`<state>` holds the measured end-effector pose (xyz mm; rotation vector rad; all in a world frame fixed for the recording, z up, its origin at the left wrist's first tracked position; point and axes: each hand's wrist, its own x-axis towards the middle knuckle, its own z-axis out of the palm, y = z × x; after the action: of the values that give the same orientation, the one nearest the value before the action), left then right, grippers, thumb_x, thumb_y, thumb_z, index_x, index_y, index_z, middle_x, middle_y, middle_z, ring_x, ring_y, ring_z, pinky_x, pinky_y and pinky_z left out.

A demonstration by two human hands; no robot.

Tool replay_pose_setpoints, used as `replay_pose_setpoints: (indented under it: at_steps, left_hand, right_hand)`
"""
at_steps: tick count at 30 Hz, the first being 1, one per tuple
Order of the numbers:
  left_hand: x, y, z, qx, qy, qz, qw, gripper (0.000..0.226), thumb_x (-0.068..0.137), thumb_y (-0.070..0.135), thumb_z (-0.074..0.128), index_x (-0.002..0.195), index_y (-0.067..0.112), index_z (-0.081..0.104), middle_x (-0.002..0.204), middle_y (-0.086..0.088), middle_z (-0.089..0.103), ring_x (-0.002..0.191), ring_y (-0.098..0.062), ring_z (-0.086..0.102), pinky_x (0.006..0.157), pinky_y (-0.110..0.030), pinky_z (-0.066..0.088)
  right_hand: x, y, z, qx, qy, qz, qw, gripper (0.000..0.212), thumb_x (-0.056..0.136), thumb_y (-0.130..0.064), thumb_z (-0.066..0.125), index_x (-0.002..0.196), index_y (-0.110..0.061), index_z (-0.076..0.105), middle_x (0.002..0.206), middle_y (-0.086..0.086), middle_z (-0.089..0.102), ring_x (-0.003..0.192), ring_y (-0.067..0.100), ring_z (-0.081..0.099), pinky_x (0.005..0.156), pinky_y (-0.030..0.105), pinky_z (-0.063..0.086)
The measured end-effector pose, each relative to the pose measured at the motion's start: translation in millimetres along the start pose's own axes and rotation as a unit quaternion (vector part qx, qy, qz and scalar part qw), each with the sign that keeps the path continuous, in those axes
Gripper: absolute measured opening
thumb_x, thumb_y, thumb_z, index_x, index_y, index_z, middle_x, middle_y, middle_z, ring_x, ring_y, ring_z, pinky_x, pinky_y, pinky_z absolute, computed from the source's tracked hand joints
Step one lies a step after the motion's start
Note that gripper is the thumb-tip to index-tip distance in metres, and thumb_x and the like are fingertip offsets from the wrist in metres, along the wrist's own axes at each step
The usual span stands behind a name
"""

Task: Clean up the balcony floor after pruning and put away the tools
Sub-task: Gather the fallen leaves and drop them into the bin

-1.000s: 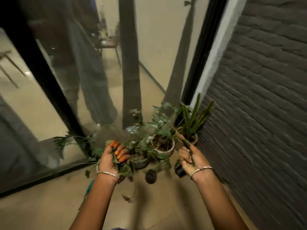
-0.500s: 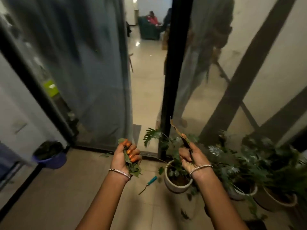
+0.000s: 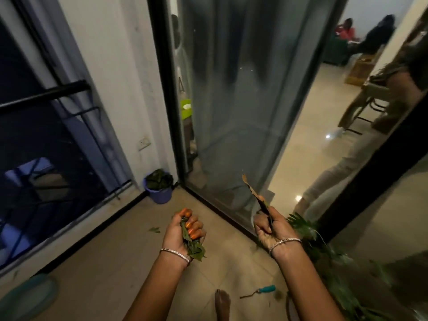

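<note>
Over the balcony floor (image 3: 104, 262) we hold both hands out in front of us. Our left hand (image 3: 183, 232) has its grip curled tight round a bunch of green leaves (image 3: 194, 249), whose ends stick out below the palm by the wrist. Our right hand (image 3: 271, 228) pinches a dark stem (image 3: 263, 207) that points up and carries a dry brown blade at its tip. Ahead in the corner, between the white wall and the glass door (image 3: 243, 112), stands a blue bucket (image 3: 159, 195) filled with greenery, well apart from both hands. A tool (image 3: 262, 290) with a teal handle lies on the floor below our right forearm, near our bare foot (image 3: 222, 302). One loose leaf (image 3: 154, 230) lies on the floor left of our left hand, and plant fronds (image 3: 324, 258) spread at the right.
</note>
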<state>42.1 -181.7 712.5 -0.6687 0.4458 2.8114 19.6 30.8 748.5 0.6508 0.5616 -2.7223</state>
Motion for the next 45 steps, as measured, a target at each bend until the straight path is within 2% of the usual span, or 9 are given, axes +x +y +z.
replay_pose_setpoints:
  at_steps: [5, 9, 13, 15, 17, 19, 20, 29, 45]
  left_hand:
    - [41.7, 56.6, -2.9, -0.029, 0.029, 0.071, 0.997, 0.032, 0.086, 0.025, 0.047, 0.056, 0.018, 0.042, 0.045, 0.005, 0.030, 0.032, -0.009, 0.030, 0.028, -0.016, 0.025]
    - [76.6, 102.2, 9.4, -0.036, 0.056, 0.106, 0.992, 0.027, 0.082, 0.024, 0.050, 0.057, 0.019, 0.039, 0.045, 0.004, 0.029, 0.031, -0.009, 0.028, 0.028, -0.017, 0.023]
    - [114.3, 143.1, 22.8, -0.045, 0.082, 0.147, 0.985, 0.026, 0.081, 0.025, 0.052, 0.061, 0.020, 0.037, 0.044, 0.004, 0.029, 0.031, -0.009, 0.028, 0.028, -0.017, 0.025]
    - [126.0, 158.6, 25.8, -0.034, 0.093, 0.163, 0.982, 0.027, 0.084, 0.024, 0.052, 0.062, 0.020, 0.038, 0.045, 0.004, 0.030, 0.032, -0.009, 0.029, 0.030, -0.016, 0.027]
    - [136.4, 175.3, 23.1, -0.005, 0.113, 0.169, 0.979, 0.031, 0.092, 0.024, 0.048, 0.063, 0.020, 0.037, 0.046, 0.004, 0.030, 0.034, -0.009, 0.030, 0.031, -0.018, 0.029]
    - [146.9, 194.6, 16.3, -0.003, 0.130, 0.176, 0.976, 0.034, 0.097, 0.026, 0.043, 0.065, 0.019, 0.037, 0.046, 0.004, 0.030, 0.034, -0.009, 0.029, 0.030, -0.018, 0.028]
    - [151.7, 204.9, 13.0, -0.013, 0.140, 0.179, 0.974, 0.034, 0.098, 0.027, 0.043, 0.065, 0.019, 0.038, 0.047, 0.004, 0.030, 0.034, -0.009, 0.029, 0.030, -0.018, 0.027]
    - [225.5, 336.2, -24.5, -0.057, 0.192, 0.185, 0.962, 0.029, 0.092, 0.031, 0.049, 0.067, 0.017, 0.040, 0.044, 0.004, 0.029, 0.031, -0.009, 0.028, 0.031, -0.013, 0.024]
    - [428.5, 540.4, -144.2, 0.079, 0.321, -0.047, 0.943, 0.037, 0.102, 0.028, 0.040, 0.066, 0.018, 0.038, 0.041, 0.004, 0.029, 0.028, -0.012, 0.027, 0.032, -0.013, 0.025]
  right_hand:
    - [86.9, 13.5, 39.8, -0.031, 0.026, 0.043, 0.998, 0.021, 0.071, -0.001, 0.065, 0.092, -0.002, 0.063, 0.049, -0.002, 0.025, 0.031, 0.007, 0.024, 0.028, 0.016, 0.019]
    - [154.6, 17.0, 88.3, -0.046, -0.055, 0.079, 0.994, 0.074, 0.012, 0.006, 0.096, 0.081, 0.000, 0.067, 0.051, -0.002, 0.026, 0.031, 0.008, 0.024, 0.027, 0.017, 0.020]
    - [219.2, 22.6, 132.6, -0.075, -0.089, 0.103, 0.988, 0.088, 0.007, 0.004, 0.096, 0.089, -0.003, 0.064, 0.051, -0.001, 0.026, 0.030, 0.008, 0.024, 0.027, 0.018, 0.021]
    - [246.3, 28.8, 148.3, -0.067, -0.099, 0.121, 0.985, 0.084, 0.012, 0.005, 0.096, 0.089, -0.004, 0.064, 0.049, -0.001, 0.027, 0.029, 0.009, 0.024, 0.027, 0.018, 0.020]
    - [272.2, 39.9, 163.0, -0.105, -0.070, 0.149, 0.981, 0.048, 0.049, 0.005, 0.091, 0.088, -0.006, 0.064, 0.047, -0.001, 0.029, 0.029, 0.008, 0.025, 0.027, 0.017, 0.020]
    - [299.1, 53.4, 175.8, -0.145, -0.019, 0.151, 0.978, 0.010, 0.093, -0.003, 0.055, 0.090, -0.010, 0.061, 0.045, -0.002, 0.032, 0.028, 0.006, 0.025, 0.029, 0.015, 0.018]
    - [311.5, 59.7, 181.2, -0.159, -0.002, 0.155, 0.975, 0.020, 0.100, -0.006, 0.043, 0.090, -0.011, 0.060, 0.043, -0.002, 0.034, 0.027, 0.006, 0.025, 0.029, 0.015, 0.017]
    - [446.6, 154.3, 227.3, -0.229, 0.085, 0.150, 0.958, 0.020, 0.103, -0.008, 0.041, 0.093, -0.010, 0.058, 0.038, -0.002, 0.046, 0.025, 0.006, 0.025, 0.030, 0.015, 0.017]
    - [704.7, 340.3, 204.2, -0.411, 0.370, 0.073, 0.830, 0.027, 0.098, -0.006, 0.050, 0.072, -0.011, 0.055, 0.060, 0.006, 0.029, 0.049, 0.019, 0.023, 0.042, 0.024, 0.025]
